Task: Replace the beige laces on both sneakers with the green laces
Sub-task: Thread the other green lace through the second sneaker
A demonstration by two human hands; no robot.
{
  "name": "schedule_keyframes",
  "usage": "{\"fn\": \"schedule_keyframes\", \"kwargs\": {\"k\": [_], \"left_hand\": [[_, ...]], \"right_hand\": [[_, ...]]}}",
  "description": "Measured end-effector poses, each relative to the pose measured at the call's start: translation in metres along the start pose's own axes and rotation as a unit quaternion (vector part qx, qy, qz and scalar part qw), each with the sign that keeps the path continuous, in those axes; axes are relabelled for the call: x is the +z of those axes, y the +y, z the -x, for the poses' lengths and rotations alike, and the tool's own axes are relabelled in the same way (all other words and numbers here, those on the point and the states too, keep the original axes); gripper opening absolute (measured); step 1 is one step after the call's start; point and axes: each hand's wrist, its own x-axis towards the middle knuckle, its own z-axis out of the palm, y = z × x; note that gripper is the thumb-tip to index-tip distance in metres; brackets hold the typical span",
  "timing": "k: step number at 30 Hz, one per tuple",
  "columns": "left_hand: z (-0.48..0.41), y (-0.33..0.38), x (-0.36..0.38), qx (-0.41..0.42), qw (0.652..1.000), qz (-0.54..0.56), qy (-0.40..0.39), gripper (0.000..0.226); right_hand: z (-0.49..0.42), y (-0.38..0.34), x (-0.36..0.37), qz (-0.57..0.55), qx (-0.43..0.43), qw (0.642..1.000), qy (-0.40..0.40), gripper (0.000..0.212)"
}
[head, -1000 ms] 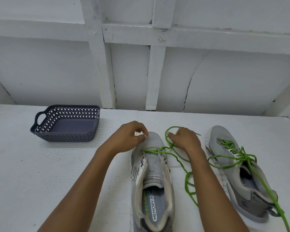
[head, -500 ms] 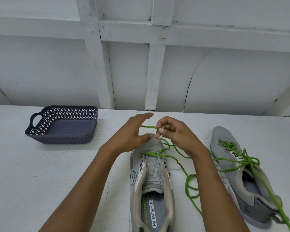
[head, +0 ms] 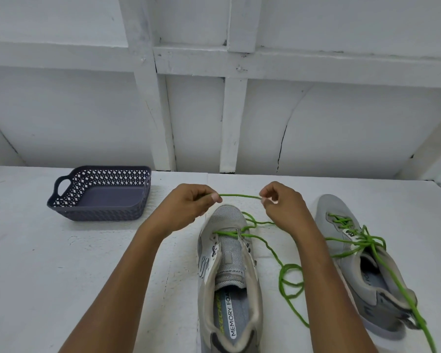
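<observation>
Pinching with thumb and fingertips, the left hand (head: 189, 208) and the right hand (head: 284, 206) each grip one short stretch of the green lace (head: 239, 196). It runs taut and level between them, just above the toe of the near sneaker (head: 227, 219). The rest of this lace crosses the eyelets nearest the toe and trails in loose loops on the white table (head: 36, 276) between the two shoes. The near sneaker lies heel toward the person, its upper eyelets unlaced. Just to its right sits the second sneaker (head: 341, 207), angled, with a second green lace (head: 367, 242) threaded near its toe and bunched loosely over its opening. Well apart on the left, a dark perforated basket (head: 99, 212) stands near the white wall (head: 87, 123).
</observation>
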Motion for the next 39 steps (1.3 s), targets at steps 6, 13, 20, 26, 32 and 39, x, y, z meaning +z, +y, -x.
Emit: {"fn": "schedule_keyframes", "kwargs": {"k": [6,13,20,26,32,39], "left_hand": [[0.007,0.011,0.012,0.023,0.984,-0.156,-0.077,0.026],[0.013,0.012,0.003,0.0,0.981,-0.191,-0.041,0.021],[0.017,0.014,-0.002,-0.001,0.983,-0.18,-0.029,0.017],[0.019,0.014,0.004,-0.006,0.979,-0.179,-0.094,0.012],[0.017,0.015,0.007,-0.02,0.984,-0.164,-0.065,0.013],[0.015,0.014,0.012,0.005,0.975,-0.213,-0.057,0.02]], "right_hand": [[0.011,-0.029,0.012,0.026,-0.152,0.978,-0.139,0.019],[0.02,-0.032,0.004,-0.043,-0.112,0.971,-0.208,0.006],[0.018,-0.028,0.003,0.003,-0.106,0.984,-0.145,0.019],[0.02,-0.034,0.005,-0.029,-0.105,0.971,-0.212,0.005],[0.02,-0.033,0.004,-0.022,-0.095,0.98,-0.174,0.013],[0.025,-0.037,0.007,-0.028,-0.102,0.97,-0.218,0.002]]}}
